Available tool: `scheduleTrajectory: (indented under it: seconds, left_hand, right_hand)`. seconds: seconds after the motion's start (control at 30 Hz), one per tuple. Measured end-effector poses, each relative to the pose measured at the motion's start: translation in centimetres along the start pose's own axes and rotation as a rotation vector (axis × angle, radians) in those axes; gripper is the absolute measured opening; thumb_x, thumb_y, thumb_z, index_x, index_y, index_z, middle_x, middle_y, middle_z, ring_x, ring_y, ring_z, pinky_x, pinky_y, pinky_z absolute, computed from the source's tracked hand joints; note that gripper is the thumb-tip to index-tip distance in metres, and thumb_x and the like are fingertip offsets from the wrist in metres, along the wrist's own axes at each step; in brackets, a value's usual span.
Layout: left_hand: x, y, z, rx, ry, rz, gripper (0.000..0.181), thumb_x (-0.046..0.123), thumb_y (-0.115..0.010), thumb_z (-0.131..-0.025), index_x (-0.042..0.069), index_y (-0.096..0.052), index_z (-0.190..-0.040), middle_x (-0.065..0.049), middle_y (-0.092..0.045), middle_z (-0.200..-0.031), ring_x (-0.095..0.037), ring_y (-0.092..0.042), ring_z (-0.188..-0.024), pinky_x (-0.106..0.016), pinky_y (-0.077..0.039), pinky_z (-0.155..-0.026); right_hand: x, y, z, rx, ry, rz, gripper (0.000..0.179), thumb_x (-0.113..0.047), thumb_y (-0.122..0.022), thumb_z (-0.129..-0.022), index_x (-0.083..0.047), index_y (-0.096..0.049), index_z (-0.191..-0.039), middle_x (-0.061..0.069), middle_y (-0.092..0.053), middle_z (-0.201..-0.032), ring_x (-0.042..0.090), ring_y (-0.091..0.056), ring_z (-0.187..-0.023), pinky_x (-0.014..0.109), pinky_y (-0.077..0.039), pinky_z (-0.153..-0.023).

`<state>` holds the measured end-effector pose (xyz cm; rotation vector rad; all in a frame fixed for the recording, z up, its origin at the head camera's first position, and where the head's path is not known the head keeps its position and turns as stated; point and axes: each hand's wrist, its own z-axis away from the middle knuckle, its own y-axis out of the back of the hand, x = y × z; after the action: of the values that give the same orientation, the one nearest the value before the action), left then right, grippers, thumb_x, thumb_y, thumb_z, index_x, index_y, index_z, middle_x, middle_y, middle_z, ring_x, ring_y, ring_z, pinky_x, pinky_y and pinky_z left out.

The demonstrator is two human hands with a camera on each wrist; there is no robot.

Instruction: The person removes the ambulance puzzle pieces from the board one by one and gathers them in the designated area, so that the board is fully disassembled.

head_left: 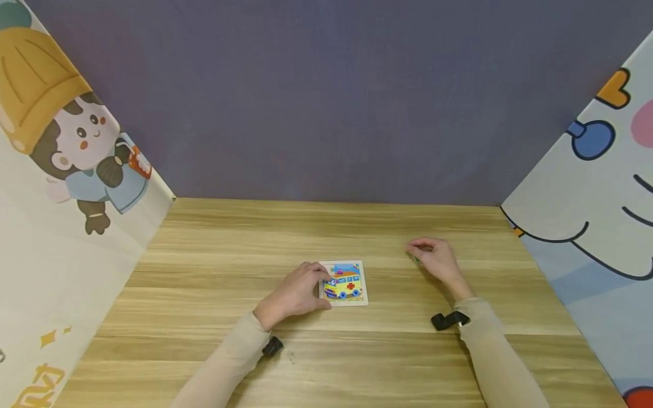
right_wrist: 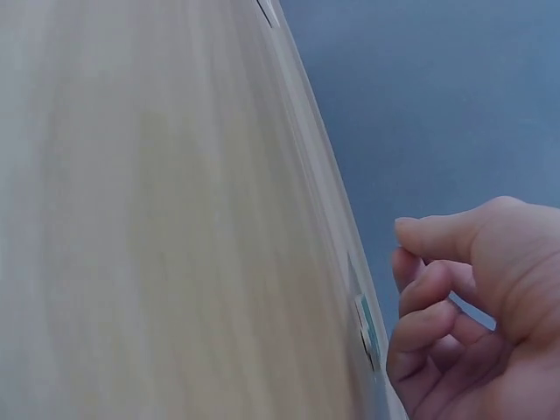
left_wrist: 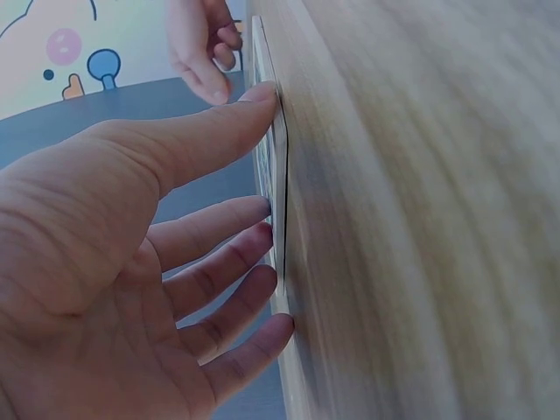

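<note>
A small square picture puzzle in a white frame (head_left: 364, 283), showing a yellow ambulance with a red cross, lies flat on the table. My left hand (head_left: 295, 290) rests at its left side. The left thumb (left_wrist: 232, 122) touches the frame's near corner, and the other fingers, slightly bent, reach along its left part. To the right, my right hand (head_left: 439, 260) is low over the wood, thumb and index tips close together with nothing visible between them. A small green puzzle piece (right_wrist: 367, 332) lies on the table beneath its loosely curled fingers, mostly hidden in the head view.
The wooden table (head_left: 229, 243) meets a dark grey-blue panel (head_left: 326, 102) at the back. Cartoon-printed side walls (head_left: 586, 187) stand at left and right. Each wrist carries a black strapped camera (head_left: 442, 321).
</note>
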<state>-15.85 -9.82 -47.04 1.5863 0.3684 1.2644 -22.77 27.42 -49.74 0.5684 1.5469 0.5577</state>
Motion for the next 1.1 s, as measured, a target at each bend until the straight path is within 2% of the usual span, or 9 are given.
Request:
scheduleTrajectory:
  seconds: [0.27,0.47,0.6,0.73,0.93,1.1]
  left_hand:
    - [-0.1,0.1,0.0,-0.003,0.005,0.001,0.059,0.032,-0.092,-0.085,0.008,-0.072,-0.135,-0.007,-0.065,-0.142,-0.031,-0.055,-0.137,-0.053,-0.044,-0.121]
    - [-0.1,0.0,0.0,-0.005,0.005,0.008,0.059,0.031,-0.092,-0.085,0.008,-0.072,-0.135,-0.007,-0.065,-0.142,-0.031,-0.054,-0.139,-0.053,-0.043,-0.122]
    - [-0.1,-0.1,-0.1,-0.005,0.002,0.002,0.059,0.032,-0.092,-0.084,0.009,-0.072,-0.135,-0.007,-0.065,-0.142,-0.031,-0.054,-0.139,-0.053,-0.044,-0.121]
    - [-0.1,-0.1,0.0,-0.005,0.002,0.003,0.059,0.032,-0.092,-0.084,0.009,-0.072,-0.134,-0.007,-0.065,-0.141,-0.031,-0.054,-0.138,-0.054,-0.044,-0.121]
    - [-0.1,0.0,0.0,-0.004,0.000,0.012,0.059,0.031,-0.092,-0.084,0.008,-0.072,-0.134,-0.008,-0.065,-0.142,-0.031,-0.055,-0.137,-0.054,-0.045,-0.120]
    - [-0.2,0.0,-0.1,-0.003,-0.004,0.018,0.058,0.031,-0.092,-0.084,0.008,-0.073,-0.133,-0.008,-0.065,-0.141,-0.032,-0.055,-0.136,-0.053,-0.045,-0.120]
  right_hand:
    - [-1.7,-1.7,-0.2,-0.035,0.027,-0.032,0.024,-0.022,-0.072,-0.103,-0.005,-0.080,-0.118,0.017,-0.079,-0.118,0.035,-0.072,-0.110,0.045,-0.058,-0.095]
    - [-3.1,-3.3,-0.2,-0.046,0.066,-0.030,0.021,-0.020,-0.075,-0.101,-0.006,-0.081,-0.114,0.015,-0.080,-0.113,0.027,-0.073,-0.100,0.035,-0.058,-0.086]
    - [-3.7,-4.2,-0.1,-0.080,0.056,-0.060,0.020,-0.021,-0.075,-0.100,-0.007,-0.081,-0.113,0.015,-0.080,-0.108,0.017,-0.071,-0.076,0.029,-0.058,-0.067]
    - [-4.4,-5.1,0.1,-0.129,0.042,-0.108,0.021,-0.021,-0.074,-0.101,-0.006,-0.080,-0.115,0.015,-0.080,-0.102,0.013,-0.063,-0.057,0.028,-0.055,-0.052]
    - [-5.7,-6.3,0.3,-0.159,0.051,-0.099,0.020,-0.024,-0.075,-0.100,-0.010,-0.081,-0.113,0.010,-0.079,-0.092,0.014,-0.061,-0.056,0.028,-0.053,-0.051]
    - [-6.5,-7.3,0.2,-0.184,0.069,-0.125,0.020,-0.023,-0.075,-0.100,-0.008,-0.080,-0.112,0.010,-0.079,-0.096,0.015,-0.062,-0.058,0.027,-0.054,-0.051]
